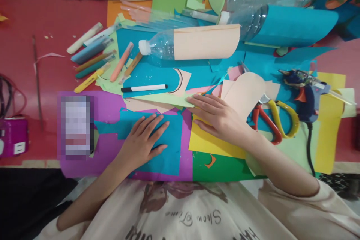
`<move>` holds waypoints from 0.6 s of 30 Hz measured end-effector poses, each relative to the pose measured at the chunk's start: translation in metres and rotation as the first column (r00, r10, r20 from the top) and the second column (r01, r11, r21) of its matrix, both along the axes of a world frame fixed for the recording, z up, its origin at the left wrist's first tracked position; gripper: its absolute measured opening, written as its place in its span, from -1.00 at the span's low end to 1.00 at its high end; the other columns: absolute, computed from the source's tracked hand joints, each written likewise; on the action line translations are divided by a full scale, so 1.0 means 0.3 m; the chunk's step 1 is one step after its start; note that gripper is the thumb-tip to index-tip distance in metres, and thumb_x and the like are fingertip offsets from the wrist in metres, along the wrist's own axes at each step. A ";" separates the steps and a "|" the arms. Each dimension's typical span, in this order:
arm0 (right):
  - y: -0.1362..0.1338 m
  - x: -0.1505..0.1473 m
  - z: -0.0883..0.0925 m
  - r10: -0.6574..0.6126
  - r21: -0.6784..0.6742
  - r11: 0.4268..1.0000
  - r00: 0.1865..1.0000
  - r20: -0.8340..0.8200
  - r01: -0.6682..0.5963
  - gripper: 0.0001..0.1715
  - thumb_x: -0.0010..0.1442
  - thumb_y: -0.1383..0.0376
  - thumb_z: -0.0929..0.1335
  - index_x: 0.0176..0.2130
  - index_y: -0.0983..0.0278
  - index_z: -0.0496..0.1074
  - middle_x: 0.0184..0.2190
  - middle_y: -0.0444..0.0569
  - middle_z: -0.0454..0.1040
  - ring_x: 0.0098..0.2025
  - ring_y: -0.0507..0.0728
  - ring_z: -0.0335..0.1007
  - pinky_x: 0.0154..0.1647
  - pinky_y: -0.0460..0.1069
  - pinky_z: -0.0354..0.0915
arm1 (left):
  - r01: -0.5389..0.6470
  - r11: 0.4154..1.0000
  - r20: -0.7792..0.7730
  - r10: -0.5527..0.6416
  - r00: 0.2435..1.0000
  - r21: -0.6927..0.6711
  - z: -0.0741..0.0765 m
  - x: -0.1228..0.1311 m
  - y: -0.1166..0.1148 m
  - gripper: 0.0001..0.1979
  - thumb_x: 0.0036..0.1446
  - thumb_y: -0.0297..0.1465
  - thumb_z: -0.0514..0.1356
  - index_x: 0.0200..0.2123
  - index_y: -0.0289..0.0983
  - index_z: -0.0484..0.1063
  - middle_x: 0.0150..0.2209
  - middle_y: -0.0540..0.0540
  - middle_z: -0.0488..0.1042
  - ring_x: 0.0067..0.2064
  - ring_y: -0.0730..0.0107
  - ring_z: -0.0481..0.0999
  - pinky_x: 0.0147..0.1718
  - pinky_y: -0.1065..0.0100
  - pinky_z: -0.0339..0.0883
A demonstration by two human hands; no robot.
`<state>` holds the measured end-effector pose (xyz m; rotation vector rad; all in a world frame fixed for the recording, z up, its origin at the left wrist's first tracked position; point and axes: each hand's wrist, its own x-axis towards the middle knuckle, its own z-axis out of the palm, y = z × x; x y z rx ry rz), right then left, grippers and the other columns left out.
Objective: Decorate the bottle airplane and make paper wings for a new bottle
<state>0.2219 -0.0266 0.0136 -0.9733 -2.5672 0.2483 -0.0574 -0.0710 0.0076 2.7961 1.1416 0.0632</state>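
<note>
My left hand (143, 140) lies with spread fingers on a blue paper sheet (168, 153), holding nothing. To the right, my right hand (218, 116) rests flat above a yellow sheet (216, 144), its fingertips at the end of a pale green paper strip (163, 99). Just beyond the hands are a white marker with black ends (144, 88) and a peach scrap with a curved black line (182, 80). A rounded peach paper piece (244, 90) and scissors with red and yellow handles (285, 120) lie beside my right hand.
A peach-wrapped bottle (206, 42) and a blue-wrapped bottle (298, 24) lie at the back. Loose markers (90, 54) are at the left, above a blurred phone (77, 125). A glue gun (309, 97) with a black cord sits at the right.
</note>
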 end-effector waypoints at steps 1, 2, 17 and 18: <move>0.002 0.002 -0.001 0.003 -0.007 1.000 1.000 -0.028 -0.004 -0.64 0.35 0.33 0.25 0.00 0.44 0.52 0.12 0.20 0.49 0.16 0.31 0.45 0.14 0.20 0.45 | -0.018 1.000 -0.012 0.018 1.000 0.008 -0.003 0.004 0.007 -0.50 0.38 -0.20 -0.04 0.28 -0.30 0.21 0.23 -0.28 0.36 0.30 0.02 0.29 0.26 0.04 0.13; 0.004 0.005 0.000 0.010 -0.016 1.000 0.999 -0.046 -0.010 -0.64 0.35 0.33 0.25 0.01 0.44 0.51 0.10 0.20 0.50 0.15 0.30 0.46 0.13 0.20 0.46 | -0.034 0.999 -0.020 0.035 0.999 0.022 -0.006 0.007 0.016 -0.49 0.39 -0.20 -0.06 0.29 -0.31 0.20 0.23 -0.29 0.35 0.31 0.01 0.27 0.26 0.04 0.13; 0.081 0.070 0.015 -0.065 0.037 0.997 0.997 -0.048 0.066 -0.75 0.33 0.41 0.23 -0.17 0.37 0.50 -0.09 0.21 0.60 -0.03 0.30 0.56 -0.14 0.16 0.50 | -0.260 0.962 -0.022 0.262 0.965 0.085 -0.016 -0.031 0.045 -0.51 0.36 -0.16 -0.03 0.26 -0.23 0.22 0.23 -0.33 0.31 0.26 -0.07 0.32 0.16 0.00 0.29; 0.085 0.071 0.014 -0.071 0.028 0.997 0.997 -0.041 0.072 -0.75 0.34 0.40 0.23 -0.19 0.35 0.50 -0.10 0.19 0.60 -0.04 0.28 0.56 -0.15 0.15 0.48 | -0.263 0.958 0.015 0.263 0.965 0.114 -0.015 -0.035 0.044 -0.55 0.35 -0.18 0.03 0.22 -0.21 0.25 0.16 -0.31 0.36 0.21 -0.02 0.38 0.13 0.04 0.33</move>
